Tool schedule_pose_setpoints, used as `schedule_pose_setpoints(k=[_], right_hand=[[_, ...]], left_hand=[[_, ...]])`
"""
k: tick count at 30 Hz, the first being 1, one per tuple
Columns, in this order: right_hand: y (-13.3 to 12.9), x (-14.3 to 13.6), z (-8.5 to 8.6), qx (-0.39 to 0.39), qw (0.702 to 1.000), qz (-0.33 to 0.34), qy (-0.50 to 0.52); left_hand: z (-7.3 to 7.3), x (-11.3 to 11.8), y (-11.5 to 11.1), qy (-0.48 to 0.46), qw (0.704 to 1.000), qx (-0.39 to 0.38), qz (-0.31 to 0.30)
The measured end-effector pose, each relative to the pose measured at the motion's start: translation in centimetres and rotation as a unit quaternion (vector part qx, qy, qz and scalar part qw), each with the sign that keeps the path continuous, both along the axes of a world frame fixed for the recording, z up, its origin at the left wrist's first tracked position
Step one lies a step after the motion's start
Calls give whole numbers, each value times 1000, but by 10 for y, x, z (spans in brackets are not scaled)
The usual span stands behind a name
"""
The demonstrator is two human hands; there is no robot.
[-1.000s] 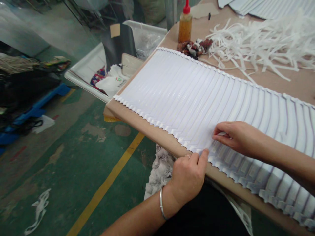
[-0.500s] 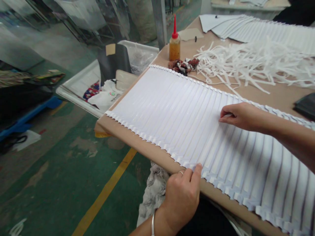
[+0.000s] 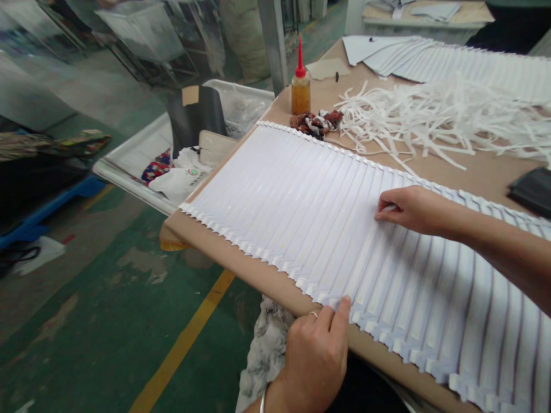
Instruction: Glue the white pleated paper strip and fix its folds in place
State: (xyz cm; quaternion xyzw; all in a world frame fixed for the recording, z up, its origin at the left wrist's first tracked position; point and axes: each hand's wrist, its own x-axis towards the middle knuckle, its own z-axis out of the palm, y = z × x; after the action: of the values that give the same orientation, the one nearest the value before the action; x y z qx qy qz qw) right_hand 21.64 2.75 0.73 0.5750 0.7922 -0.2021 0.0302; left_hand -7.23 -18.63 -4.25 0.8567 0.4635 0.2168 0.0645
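The left hand of the person was the nearest, with a metal bangle at the wrist. Its index finger was stretched out, and the tip was touching the near toothed edge of the white sheets; the other visible fingers were curled, and whether they had hold of something I could not tell. Beside this hand, below the table edge, there was a crumpled greyish cloth. The sheets lay overlapping in a long row along the near side of the brown-covered table. Over the middle of the row was the right hand, its thumb and index finger pinched together; something pale showed inside the curl, but I could not tell what it was. To the left of the table stood a white bin with various things in it. Beyond the row lay a patterned cloth, a loose heap of white strips, and an upright bottle with a red nozzle. Farther still, more fanned sheets were lying on the table.
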Motion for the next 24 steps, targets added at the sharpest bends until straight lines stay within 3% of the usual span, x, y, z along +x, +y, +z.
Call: schedule_pose_setpoints(k=[7,12,17,24], right_hand=[[43,43,-4,27,998,-19,43],[74,67,-17,50,996,-53,49],[85,68,-27,58,992,-92,58],[86,57,-23,57,991,-117,31]], left_hand=[[-2,-2,4,-20,999,24,-16],[-4,-1,10,-27,997,72,-6],[-11,-1,11,-31,996,85,-6],[-23,-6,7,-16,995,94,-12]])
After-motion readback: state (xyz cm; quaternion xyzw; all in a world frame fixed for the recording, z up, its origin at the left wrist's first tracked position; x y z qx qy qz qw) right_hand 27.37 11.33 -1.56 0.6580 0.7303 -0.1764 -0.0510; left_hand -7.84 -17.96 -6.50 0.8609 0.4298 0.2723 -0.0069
